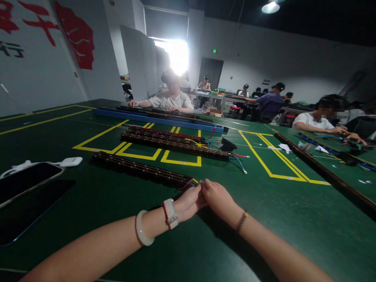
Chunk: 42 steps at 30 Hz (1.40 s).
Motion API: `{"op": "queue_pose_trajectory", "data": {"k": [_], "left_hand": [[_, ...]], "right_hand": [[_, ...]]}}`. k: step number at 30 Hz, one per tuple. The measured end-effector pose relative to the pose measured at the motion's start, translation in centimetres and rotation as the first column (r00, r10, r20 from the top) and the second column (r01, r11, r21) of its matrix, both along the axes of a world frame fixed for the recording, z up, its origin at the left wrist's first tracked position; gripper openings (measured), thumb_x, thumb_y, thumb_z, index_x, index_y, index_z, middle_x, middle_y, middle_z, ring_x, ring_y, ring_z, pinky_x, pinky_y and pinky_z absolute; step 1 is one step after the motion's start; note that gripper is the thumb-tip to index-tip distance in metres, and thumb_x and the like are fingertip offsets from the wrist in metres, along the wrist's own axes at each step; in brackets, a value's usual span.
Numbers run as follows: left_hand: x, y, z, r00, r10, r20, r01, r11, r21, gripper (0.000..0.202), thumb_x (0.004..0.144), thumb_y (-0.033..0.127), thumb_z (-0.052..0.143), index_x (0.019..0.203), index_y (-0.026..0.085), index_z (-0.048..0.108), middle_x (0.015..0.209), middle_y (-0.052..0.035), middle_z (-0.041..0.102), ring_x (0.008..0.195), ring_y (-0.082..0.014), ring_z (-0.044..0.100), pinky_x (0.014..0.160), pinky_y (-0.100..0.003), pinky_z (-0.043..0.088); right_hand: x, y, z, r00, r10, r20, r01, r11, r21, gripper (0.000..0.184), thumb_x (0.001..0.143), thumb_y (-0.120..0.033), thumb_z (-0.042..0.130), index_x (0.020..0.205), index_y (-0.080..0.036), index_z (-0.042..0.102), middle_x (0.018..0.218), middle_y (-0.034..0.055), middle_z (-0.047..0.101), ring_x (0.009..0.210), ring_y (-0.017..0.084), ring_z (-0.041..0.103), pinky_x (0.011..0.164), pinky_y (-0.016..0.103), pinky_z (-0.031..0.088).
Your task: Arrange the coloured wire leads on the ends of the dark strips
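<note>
My left hand (190, 201) and my right hand (218, 198) meet fingertip to fingertip on the green table (265, 227), both pinched closed. They sit at the right end of a long dark strip (141, 169) whose red and yellow wires (188, 183) run toward my fingers. What the fingers pinch is too small to make out. The left wrist carries a watch and a pale bangle, the right a thin bracelet.
Two more dark strips (175, 142) with loose wires lie farther back inside yellow floor-style markings. A long blue rail (157, 119) lies beyond them. Two phones (14, 185) and a white charger (70, 161) rest at left. Other people work at far tables.
</note>
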<state>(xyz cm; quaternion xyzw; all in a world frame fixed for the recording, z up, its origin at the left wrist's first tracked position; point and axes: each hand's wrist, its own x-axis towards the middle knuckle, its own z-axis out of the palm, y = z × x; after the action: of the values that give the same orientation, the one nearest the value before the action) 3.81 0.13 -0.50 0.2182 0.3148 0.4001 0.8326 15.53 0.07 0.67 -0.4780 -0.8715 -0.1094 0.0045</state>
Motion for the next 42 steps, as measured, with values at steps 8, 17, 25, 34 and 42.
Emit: {"op": "queue_pose_trajectory", "data": {"k": [8, 17, 25, 34, 42], "left_hand": [[-0.6, 0.2, -0.4, 0.997, -0.071, 0.030, 0.070, 0.996, 0.053, 0.023, 0.093, 0.028, 0.040, 0.089, 0.012, 0.056, 0.083, -0.0087, 0.065, 0.075, -0.0145, 0.063, 0.085, -0.035, 0.046], [-0.7, 0.3, -0.6, 0.993, -0.112, -0.044, 0.116, 0.985, 0.128, 0.021, 0.093, 0.029, 0.042, 0.088, 0.012, 0.055, 0.083, -0.0102, 0.066, 0.080, -0.0165, 0.064, 0.087, -0.037, 0.047], [-0.7, 0.0, -0.3, 0.994, -0.095, -0.046, 0.100, 0.987, 0.127, 0.015, 0.091, 0.023, 0.045, 0.084, 0.012, 0.052, 0.084, -0.0109, 0.066, 0.082, -0.0157, 0.065, 0.086, -0.034, 0.048], [-1.0, -0.1, 0.0, 0.993, -0.119, -0.016, 0.120, 0.988, 0.100, 0.020, 0.093, 0.024, 0.040, 0.090, 0.011, 0.055, 0.085, -0.0119, 0.066, 0.086, -0.0175, 0.065, 0.087, -0.035, 0.047], [-1.0, -0.1, 0.5, 0.988, -0.136, 0.069, 0.130, 0.988, 0.084, 0.017, 0.091, 0.025, 0.047, 0.092, 0.011, 0.057, 0.098, -0.0134, 0.066, 0.097, -0.0190, 0.062, 0.093, -0.036, 0.044]], "right_hand": [[1.7, -0.2, 1.9, 0.970, 0.074, -0.233, -0.090, 0.994, -0.057, 0.030, 0.093, -0.027, 0.040, 0.088, -0.015, 0.067, 0.088, 0.0098, 0.060, 0.087, 0.020, 0.052, 0.082, 0.034, 0.041], [3.8, 0.7, 2.5, 0.758, -0.265, -0.597, -0.141, 0.826, -0.546, 0.032, 0.088, -0.039, 0.046, 0.106, -0.017, 0.061, 0.093, 0.0046, 0.066, 0.077, 0.015, 0.059, 0.068, 0.026, 0.045], [3.8, 0.9, 1.5, 0.782, -0.396, -0.481, 0.136, 0.862, -0.488, 0.026, 0.082, -0.042, 0.054, 0.081, -0.017, 0.060, 0.072, 0.0043, 0.066, 0.060, 0.014, 0.056, 0.050, 0.022, 0.034], [4.0, 0.9, 2.1, 0.808, -0.321, -0.494, 0.153, 0.924, -0.350, 0.023, 0.083, -0.039, 0.055, 0.077, -0.018, 0.063, 0.069, 0.0032, 0.066, 0.058, 0.014, 0.056, 0.049, 0.023, 0.031], [3.5, -0.2, 2.9, 0.811, -0.254, -0.527, 0.132, 0.957, -0.258, 0.012, 0.082, -0.026, 0.053, 0.083, -0.019, 0.063, 0.064, 0.0011, 0.063, 0.054, 0.012, 0.054, 0.050, 0.022, 0.030]]}}
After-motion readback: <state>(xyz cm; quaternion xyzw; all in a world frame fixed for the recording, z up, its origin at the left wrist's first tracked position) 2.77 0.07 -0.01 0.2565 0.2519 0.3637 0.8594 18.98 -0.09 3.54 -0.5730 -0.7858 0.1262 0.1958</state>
